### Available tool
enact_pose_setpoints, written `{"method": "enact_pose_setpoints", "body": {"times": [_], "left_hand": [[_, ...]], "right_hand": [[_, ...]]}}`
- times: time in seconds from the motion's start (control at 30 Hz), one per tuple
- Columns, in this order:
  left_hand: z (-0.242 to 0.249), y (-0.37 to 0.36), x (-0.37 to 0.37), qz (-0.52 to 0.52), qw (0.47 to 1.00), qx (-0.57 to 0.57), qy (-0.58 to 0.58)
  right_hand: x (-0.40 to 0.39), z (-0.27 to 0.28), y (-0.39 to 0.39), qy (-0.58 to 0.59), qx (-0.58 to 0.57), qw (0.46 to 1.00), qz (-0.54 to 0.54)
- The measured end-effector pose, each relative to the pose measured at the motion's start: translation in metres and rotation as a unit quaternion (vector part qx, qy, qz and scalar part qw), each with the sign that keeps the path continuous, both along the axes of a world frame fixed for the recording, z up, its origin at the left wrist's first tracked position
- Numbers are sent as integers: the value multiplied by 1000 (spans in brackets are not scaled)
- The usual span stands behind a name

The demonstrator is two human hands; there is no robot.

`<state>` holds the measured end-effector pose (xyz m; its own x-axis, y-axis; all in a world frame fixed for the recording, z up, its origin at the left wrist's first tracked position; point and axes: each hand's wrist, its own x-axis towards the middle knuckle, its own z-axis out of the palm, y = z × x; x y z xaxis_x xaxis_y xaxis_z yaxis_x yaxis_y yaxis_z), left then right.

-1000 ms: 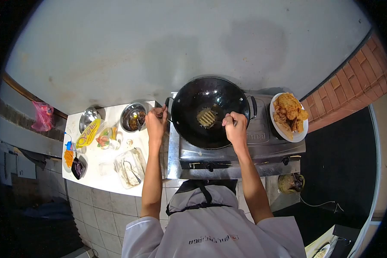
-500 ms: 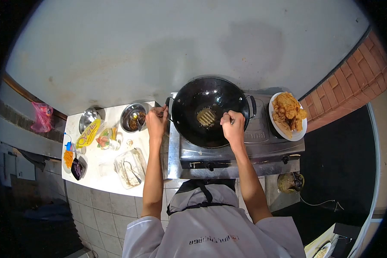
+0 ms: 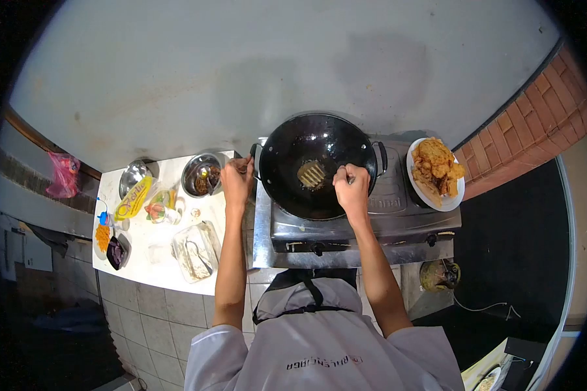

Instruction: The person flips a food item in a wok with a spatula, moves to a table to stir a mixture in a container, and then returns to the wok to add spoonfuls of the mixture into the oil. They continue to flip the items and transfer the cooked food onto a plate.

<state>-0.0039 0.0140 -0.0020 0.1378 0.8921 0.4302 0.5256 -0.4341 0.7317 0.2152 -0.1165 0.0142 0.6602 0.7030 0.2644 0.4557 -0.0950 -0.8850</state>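
Observation:
A black wok (image 3: 319, 137) sits on the gas stove, dark and glossy inside. My left hand (image 3: 237, 182) is closed at its left side, with the fingers on the loop handle there. Over the right part of the wok, my right hand (image 3: 351, 189) is closed around the handle of a slotted spatula (image 3: 311, 174). The spatula's head lies low in the wok, with a little oil or liquid shining around it. Most of the spatula's handle is hidden by my fist.
The steel gas stove (image 3: 287, 234) carries a white plate (image 3: 451, 203) of fried food (image 3: 436, 168) on the right. On the white table (image 3: 137, 264) at left are metal bowls (image 3: 192, 167), a yellow packet (image 3: 135, 197), and a clear plastic container (image 3: 195, 254). A wall rises behind.
The whole view has shifted very slightly upward. Both hands keep their holds, and the spatula's head has barely moved in the wok.

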Motion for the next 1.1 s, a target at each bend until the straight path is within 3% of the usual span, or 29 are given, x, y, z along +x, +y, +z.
{"method": "enact_pose_setpoints", "body": {"times": [0.37,0.6,0.77,0.93,1.1], "left_hand": [[-2,4,1,18,999,-29,11],[0,-2,2,17,1000,7,-10],[2,-1,2,23,1000,-2,10],[-2,-1,3,29,999,5,13],[-1,-1,2,26,999,12,17]], "right_hand": [[-6,-2,-1,-23,36,999,3],[14,14,-6,69,61,996,6],[27,7,-12,52,64,996,25],[28,0,-11,107,72,991,20],[26,-4,-10,66,64,996,21]]}}
